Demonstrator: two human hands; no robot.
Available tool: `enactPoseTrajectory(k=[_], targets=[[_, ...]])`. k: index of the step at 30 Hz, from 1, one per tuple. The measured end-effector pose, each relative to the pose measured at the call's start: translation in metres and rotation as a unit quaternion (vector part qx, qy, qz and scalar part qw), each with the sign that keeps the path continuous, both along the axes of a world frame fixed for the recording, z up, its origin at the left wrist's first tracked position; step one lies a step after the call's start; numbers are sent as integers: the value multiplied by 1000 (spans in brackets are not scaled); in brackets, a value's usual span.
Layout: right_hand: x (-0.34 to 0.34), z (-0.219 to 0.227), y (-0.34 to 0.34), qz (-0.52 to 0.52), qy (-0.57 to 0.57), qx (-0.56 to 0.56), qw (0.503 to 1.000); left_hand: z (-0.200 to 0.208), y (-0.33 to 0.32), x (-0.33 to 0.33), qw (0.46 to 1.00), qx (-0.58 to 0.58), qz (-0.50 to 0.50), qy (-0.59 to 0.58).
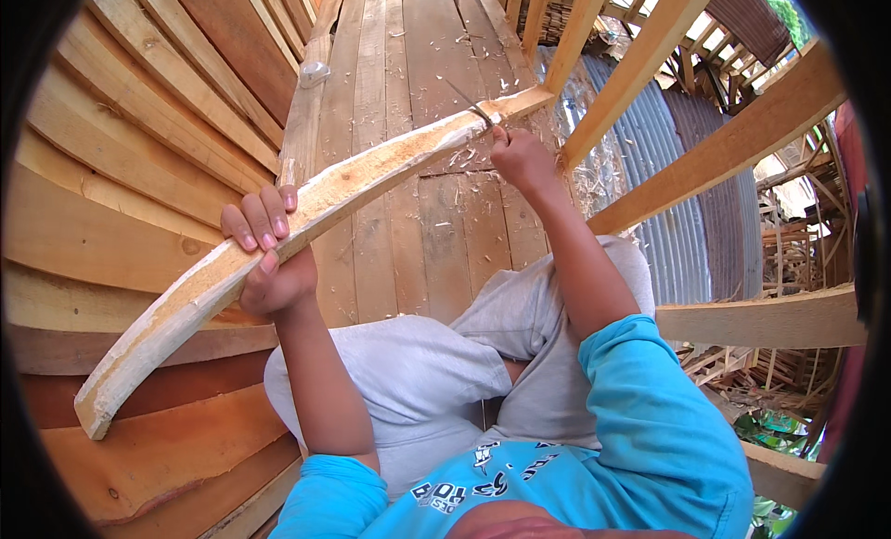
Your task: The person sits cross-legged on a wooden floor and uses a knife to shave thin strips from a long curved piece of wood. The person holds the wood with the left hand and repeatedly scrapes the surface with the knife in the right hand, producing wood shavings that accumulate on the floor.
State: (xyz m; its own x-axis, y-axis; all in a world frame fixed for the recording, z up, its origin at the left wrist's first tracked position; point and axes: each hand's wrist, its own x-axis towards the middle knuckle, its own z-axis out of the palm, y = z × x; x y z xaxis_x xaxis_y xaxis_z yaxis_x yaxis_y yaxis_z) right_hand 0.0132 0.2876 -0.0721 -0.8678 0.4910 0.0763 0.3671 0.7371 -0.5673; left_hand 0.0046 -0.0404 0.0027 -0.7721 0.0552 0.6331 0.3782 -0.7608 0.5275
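A long pale wooden beam (pixel 362 172) slants across in front of me, from the lower left to the upper right. Its upper face is rough, with whitish edges. My left hand (pixel 269 246) is closed round the beam left of its middle, fingers over the top and thumb on the near side. Near the beam's far right end, my right hand (pixel 522 156) grips a knife (pixel 471 104). The knife's thin dark blade lies over the beam's upper face and points up and left. Most of its handle is hidden in my fist.
Wood shavings lie scattered over the plank floor (pixel 390 270). A small clear plastic object (pixel 314 74) sits at the far left of it. Stacked boards (pixel 139 168) make a wall on my left. Slanting timber posts (pixel 640 70) and corrugated metal sheets (pixel 664 168) stand on the right.
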Motion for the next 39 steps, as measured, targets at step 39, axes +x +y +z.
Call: enactPoseTrajectory(k=[39], targets=[[-10,-34,-8,-3,93,93,991,5,8,12,994,72,35,-76]])
